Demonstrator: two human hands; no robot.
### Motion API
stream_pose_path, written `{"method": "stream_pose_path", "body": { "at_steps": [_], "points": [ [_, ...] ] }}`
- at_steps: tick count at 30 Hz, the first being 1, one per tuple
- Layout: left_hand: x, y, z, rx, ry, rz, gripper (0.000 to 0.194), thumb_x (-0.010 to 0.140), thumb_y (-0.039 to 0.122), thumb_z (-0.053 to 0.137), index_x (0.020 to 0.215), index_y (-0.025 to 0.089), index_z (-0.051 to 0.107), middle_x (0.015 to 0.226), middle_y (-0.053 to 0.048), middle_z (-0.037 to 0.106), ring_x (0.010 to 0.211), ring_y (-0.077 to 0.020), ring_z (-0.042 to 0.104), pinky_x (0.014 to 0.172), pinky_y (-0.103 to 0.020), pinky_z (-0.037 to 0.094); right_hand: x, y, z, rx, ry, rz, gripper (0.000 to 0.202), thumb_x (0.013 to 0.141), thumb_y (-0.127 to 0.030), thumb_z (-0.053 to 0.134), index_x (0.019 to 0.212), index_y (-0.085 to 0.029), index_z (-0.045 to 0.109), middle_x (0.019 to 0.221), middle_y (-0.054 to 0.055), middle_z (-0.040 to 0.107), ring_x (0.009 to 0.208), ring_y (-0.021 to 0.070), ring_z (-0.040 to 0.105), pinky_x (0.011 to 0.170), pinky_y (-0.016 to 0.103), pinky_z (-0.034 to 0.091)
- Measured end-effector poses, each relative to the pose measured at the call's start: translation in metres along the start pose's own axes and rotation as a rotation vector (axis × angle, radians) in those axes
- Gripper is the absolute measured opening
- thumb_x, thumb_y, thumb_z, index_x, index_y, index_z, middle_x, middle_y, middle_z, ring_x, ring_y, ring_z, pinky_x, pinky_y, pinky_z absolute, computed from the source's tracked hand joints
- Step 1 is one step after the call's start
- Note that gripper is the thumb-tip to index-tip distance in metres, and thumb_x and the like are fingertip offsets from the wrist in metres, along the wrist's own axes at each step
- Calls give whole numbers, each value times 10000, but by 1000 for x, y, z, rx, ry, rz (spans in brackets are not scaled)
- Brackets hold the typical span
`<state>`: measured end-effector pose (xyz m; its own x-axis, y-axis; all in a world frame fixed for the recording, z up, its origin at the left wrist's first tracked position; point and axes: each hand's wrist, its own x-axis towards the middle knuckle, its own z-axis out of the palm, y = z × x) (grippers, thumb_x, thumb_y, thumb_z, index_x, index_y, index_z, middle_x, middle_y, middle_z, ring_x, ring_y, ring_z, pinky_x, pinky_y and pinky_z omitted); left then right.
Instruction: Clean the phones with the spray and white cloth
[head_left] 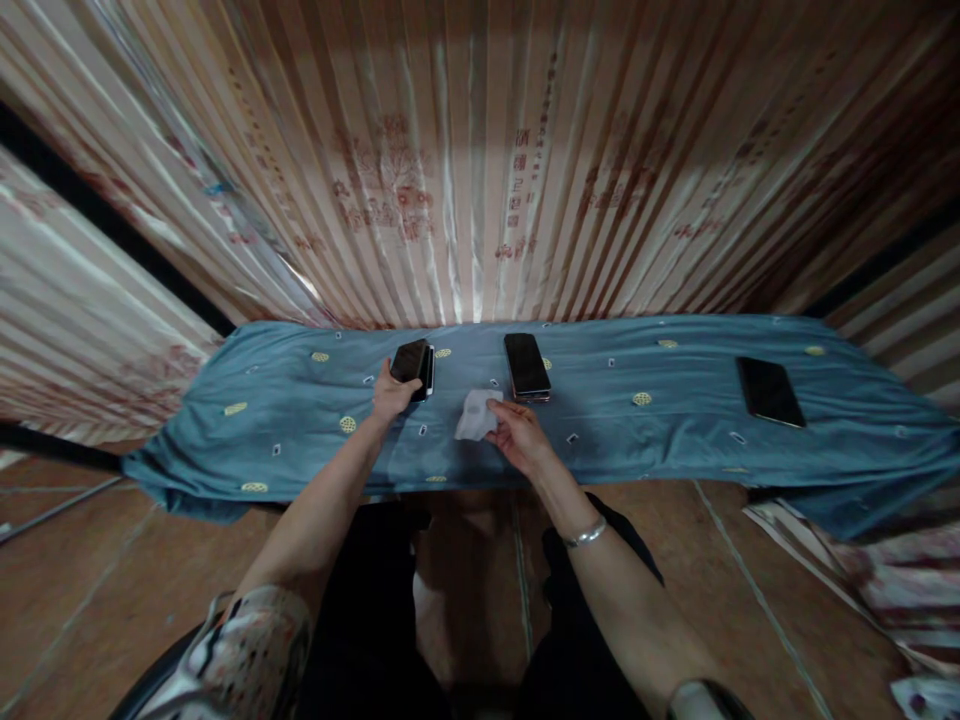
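Observation:
My left hand [393,394] is closed around a dark smartphone [409,360], thumb across its near end. Under that phone lies at least one more phone [430,375], its pale edge showing at the right. Between the fingers of my right hand [517,432] is a thin white wipe [474,415], hanging just above the cloth or touching it; I cannot tell which. Beyond the right hand, a stack of phones [527,363] sits near the middle, a black screen facing up on top.
A blue patterned cloth [645,440] covers the narrow table. Toward its right end lies a black tablet-like device [770,391]. Striped curtains [480,150] hang behind and at both sides, with dark frame bars [112,220] at the left. My legs are below the front edge.

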<state>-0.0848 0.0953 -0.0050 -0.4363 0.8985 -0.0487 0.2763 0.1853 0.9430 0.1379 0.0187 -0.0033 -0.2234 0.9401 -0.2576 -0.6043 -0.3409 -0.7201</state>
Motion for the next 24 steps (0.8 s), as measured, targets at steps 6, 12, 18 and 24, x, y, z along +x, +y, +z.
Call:
{"method": "stream_pose_path", "body": {
  "at_steps": [6, 12, 18, 24],
  "points": [
    [-40, 15, -17, -332, 22, -109, 748, 564, 153, 743, 1286, 171, 543, 1015, -53, 665, 909, -170, 647, 848, -288, 496, 1, -3, 1, 139, 16, 11, 193, 622, -187, 841, 749, -201, 696, 732, -1, 774, 657, 174, 716, 694, 331, 605],
    [-113, 16, -13, -701, -215, -269, 570, 570, 235, 770, 1114, 237, 599, 885, 9, 670, 897, -170, 659, 703, -261, 486, 5, -5, 1, 65, 51, -57, 218, 580, -146, 808, 769, -203, 715, 725, -11, 763, 625, 151, 691, 646, 280, 572],
    [-154, 6, 4, -820, -415, -373, 508, 623, 234, 757, 1115, 209, 632, 991, -54, 723, 1043, -243, 676, 692, -283, 513, 15, -16, -15, -219, 242, -397, 173, 654, -300, 737, 805, -217, 715, 712, -26, 723, 653, 156, 643, 635, 274, 510],
    [-162, 1, 6, -801, -495, -428, 543, 611, 249, 808, 1129, 202, 651, 984, -58, 726, 1039, -245, 676, 682, -267, 507, 17, -33, -32, -818, 341, -766, 248, 848, -395, 562, 764, -190, 673, 644, -23, 631, 631, 151, 545, 643, 272, 461]
  ]
}}
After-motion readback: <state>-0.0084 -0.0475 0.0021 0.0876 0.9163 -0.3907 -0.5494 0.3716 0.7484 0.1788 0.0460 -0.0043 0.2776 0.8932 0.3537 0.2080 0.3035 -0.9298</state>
